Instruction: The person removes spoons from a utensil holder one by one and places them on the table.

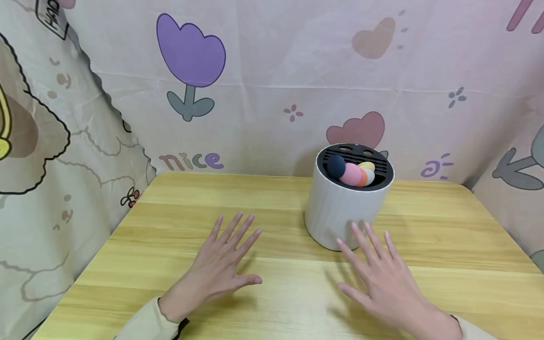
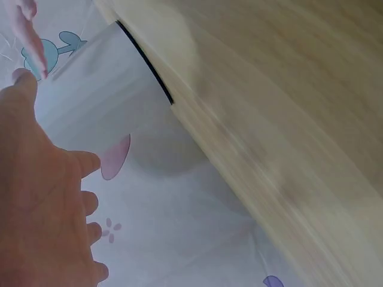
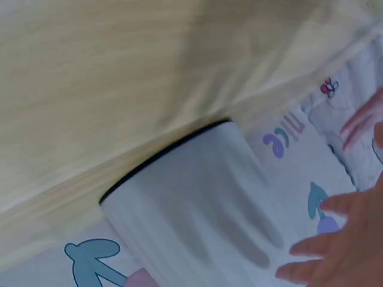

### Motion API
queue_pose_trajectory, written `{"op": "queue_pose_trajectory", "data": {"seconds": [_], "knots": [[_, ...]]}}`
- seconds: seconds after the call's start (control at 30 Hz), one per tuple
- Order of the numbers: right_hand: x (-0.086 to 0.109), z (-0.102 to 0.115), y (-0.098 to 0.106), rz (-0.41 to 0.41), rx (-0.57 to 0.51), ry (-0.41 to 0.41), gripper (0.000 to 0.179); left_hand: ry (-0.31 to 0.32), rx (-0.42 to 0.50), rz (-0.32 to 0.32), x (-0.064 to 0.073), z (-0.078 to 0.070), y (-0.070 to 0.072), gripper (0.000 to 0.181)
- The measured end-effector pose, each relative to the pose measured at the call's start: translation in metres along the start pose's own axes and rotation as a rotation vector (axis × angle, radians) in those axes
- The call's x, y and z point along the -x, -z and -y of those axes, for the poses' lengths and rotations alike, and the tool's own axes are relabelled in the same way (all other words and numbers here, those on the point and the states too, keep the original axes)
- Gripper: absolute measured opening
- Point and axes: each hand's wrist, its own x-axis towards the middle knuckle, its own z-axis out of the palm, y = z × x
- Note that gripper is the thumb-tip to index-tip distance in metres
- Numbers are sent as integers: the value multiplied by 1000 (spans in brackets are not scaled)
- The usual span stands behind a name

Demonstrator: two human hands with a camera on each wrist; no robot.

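Observation:
A white cylindrical holder (image 1: 343, 215) with a black slotted top (image 1: 354, 152) stands upright toward the back right of the table. Several rounded pieces in dark blue, pink, orange, white and yellow show in its front opening, among them a pink one (image 1: 351, 174); their lower parts are hidden inside. My left hand (image 1: 221, 267) is spread palm down over the table, left of the holder and apart from it. My right hand (image 1: 384, 278), fingers also spread, is in front of the holder, its fingertips overlapping the base in the head view. Neither hand holds anything.
The light wooden table (image 1: 178, 212) ends at a printed cloth (image 1: 263, 47) hanging behind it. More printed cloth hangs along the left (image 1: 85, 156) and right sides. Both hands cast shadows on the tabletop.

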Motion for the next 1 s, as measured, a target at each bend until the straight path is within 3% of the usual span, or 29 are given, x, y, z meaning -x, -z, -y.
{"op": "queue_pose_trajectory", "data": {"seconds": [0.13, 0.2, 0.27, 0.33, 0.4, 0.53, 0.63, 0.87, 1.0], "knots": [[-9, -2, 12, -147, -69, -13, 65, 55, 0, 164, -1, 2, 10, 95], [-17, -7, 18, -281, -114, 1, 61, 108, 24, 254, -5, 5, 19, 86], [-28, -15, 26, -413, -152, 15, 57, 167, 56, 291, -11, 12, 29, 75], [-38, -24, 32, -515, -165, 14, 56, 224, 111, 243, -17, 20, 37, 67], [-48, -34, 37, -597, -159, 0, 54, 257, 163, 141, -23, 27, 43, 59], [-63, -53, 41, -698, -127, -78, 51, 260, 261, -43, -35, 35, 50, 50], [-71, -67, 39, -688, -178, -145, 55, 264, 365, -82, -45, 34, 52, 49], [-74, -94, 25, -404, -579, -351, 46, 377, 691, -56, -72, 30, 55, 49], [-78, -103, 13, -400, -794, -475, 43, 401, 815, -104, -89, 30, 59, 46]]}}
